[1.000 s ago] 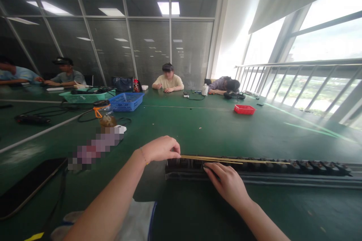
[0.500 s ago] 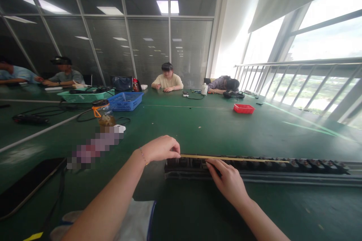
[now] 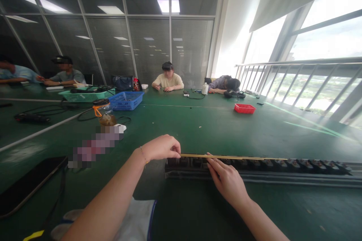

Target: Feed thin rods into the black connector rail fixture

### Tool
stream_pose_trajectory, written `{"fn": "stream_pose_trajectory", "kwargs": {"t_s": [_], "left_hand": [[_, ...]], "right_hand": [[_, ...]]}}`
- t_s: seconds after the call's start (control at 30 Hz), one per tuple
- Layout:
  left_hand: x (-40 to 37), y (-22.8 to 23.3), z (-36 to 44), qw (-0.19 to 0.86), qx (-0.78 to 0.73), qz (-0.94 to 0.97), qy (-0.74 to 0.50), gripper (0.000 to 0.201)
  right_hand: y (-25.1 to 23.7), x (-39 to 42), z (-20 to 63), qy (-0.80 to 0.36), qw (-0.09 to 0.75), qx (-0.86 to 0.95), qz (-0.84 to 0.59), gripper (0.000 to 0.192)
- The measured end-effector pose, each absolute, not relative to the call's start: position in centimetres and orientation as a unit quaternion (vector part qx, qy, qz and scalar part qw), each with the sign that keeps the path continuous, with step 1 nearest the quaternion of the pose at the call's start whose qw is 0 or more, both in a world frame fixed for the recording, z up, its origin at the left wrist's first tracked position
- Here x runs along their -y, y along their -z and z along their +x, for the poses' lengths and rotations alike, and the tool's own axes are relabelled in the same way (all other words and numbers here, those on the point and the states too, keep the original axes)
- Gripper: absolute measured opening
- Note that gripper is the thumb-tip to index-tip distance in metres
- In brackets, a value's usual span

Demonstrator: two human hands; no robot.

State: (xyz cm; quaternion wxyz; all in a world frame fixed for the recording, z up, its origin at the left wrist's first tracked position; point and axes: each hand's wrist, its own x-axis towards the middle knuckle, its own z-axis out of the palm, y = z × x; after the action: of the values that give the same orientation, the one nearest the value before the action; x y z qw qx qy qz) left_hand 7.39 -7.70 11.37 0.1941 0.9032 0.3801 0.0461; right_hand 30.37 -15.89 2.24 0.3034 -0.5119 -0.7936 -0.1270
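Far left edge, lower: a flat dark slab lies on the green table, what it is cannot be told. Just right of it, a blurred-out patch, with an orange-lidded jar behind. Upper left of centre: green basket and blue basket side by side, cables trailing around them. Two people sit at the far left of the table.

Centre, lower: left hand with fingers curled in, fingertips pinched on the left end of a thin yellow strip. A bracelet shows on that wrist. The strip runs rightward, lying level along the top of a long dark tray of small dark parts, which stretches from centre frame to the right edge.

Just right of the left hand: right hand, palm down, fingers nearly straight and together, tips resting on the strip and the tray's upper edge near its left end. It presses rather than closes around anything.

Behind, centre: a seated person in a pale shirt. Right of them, a white bottle, another person slumped on the table, then a small red tray. Far right: railing and bright windows.
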Motion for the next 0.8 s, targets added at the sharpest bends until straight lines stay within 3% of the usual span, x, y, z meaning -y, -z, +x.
{"fn": "stream_pose_trajectory", "kwargs": {"t_s": [0.63,0.8], "left_hand": [[7.34,-11.40,7.40,0.232,-0.390,0.888,-0.068,0.021],[7.11,-11.44,7.49,0.168,-0.395,0.897,-0.107,0.021]], "right_hand": [[-2.31,16.10,30.45,0.112,0.292,0.797,-0.517,0.030],[-2.22,16.03,30.50,0.110,0.293,0.796,-0.518,0.029]]}}
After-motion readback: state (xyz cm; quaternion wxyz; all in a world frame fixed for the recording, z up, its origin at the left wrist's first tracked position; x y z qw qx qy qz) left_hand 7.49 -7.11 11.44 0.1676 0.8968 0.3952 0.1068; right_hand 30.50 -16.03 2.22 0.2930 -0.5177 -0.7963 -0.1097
